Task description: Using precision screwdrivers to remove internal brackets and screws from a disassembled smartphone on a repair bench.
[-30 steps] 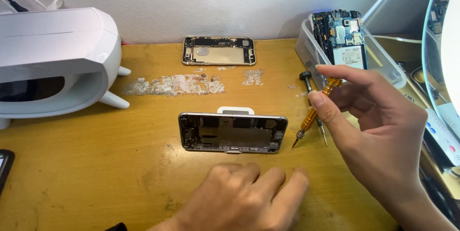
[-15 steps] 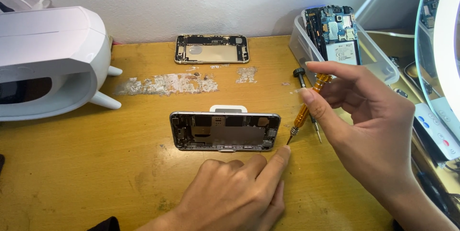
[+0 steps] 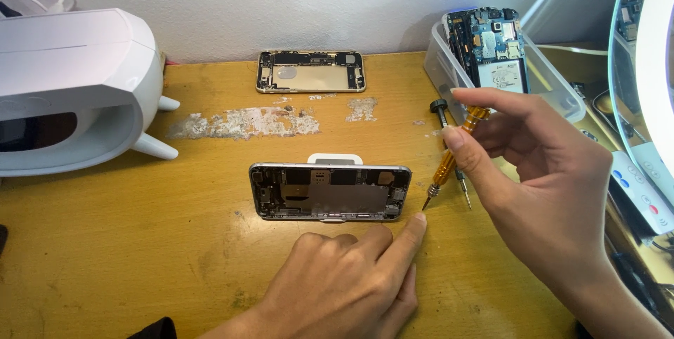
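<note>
A person's right hand (image 3: 540, 170) pinches an orange precision screwdriver (image 3: 451, 155) between thumb and fingers, tip angled down toward the wooden table (image 3: 126, 240). The left hand (image 3: 351, 283) rests on the table, loosely curled, index finger stretched out, its tip just beside the lower right corner of an opened phone housing (image 3: 330, 191), which lies between the hands. A second, black-handled screwdriver (image 3: 449, 142) lies behind the orange one. Beyond both hands lie a gold phone shell (image 3: 311, 71) and a clear tray (image 3: 449, 72) holding circuit boards.

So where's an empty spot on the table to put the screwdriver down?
Bare wood lies left of the open phone shell, below the white device. Crowded: around the right hand, orange screwdriver and parts bin.
</note>
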